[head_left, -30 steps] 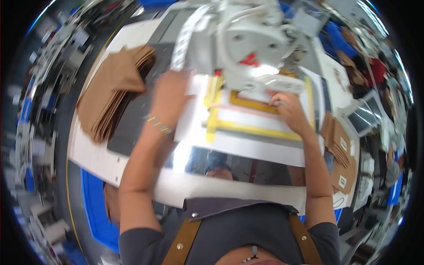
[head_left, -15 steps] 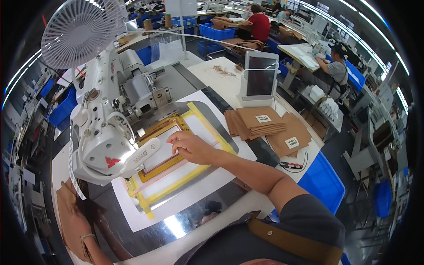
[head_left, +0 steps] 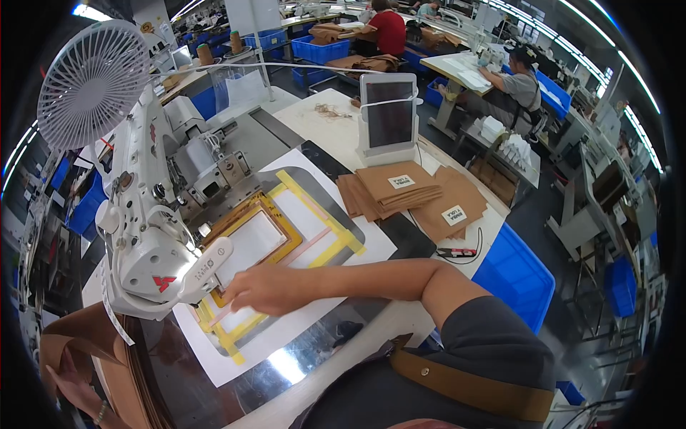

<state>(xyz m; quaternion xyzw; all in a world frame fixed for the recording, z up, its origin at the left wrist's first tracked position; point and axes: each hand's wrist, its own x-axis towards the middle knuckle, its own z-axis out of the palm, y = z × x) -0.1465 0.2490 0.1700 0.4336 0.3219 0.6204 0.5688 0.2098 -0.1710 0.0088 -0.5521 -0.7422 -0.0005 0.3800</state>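
Observation:
My left hand is at the lower left, its fingers around the edge of a brown leather-like panel that bends up beside the sewing machine. More brown panels lie in a pile just right of that hand. My right hand hovers over the front part of a clear template edged with yellow tape, close to the machine's presser arm. Its fingers are loosely bent and a little apart, with nothing visible in them. A yellow-brown rectangular frame lies on the template. The white sewing machine head stands over the frame's left side.
A white sheet lies under the template. Stacked brown pieces with white labels sit at the right, near red-handled snips and a screen on a stand. A blue bin stands right; a fan rises far left.
My right hand has moved left and nearer, from the frame's right side to the template's front. My left hand has lifted a brown panel off the pile. The whole view has shifted slightly.

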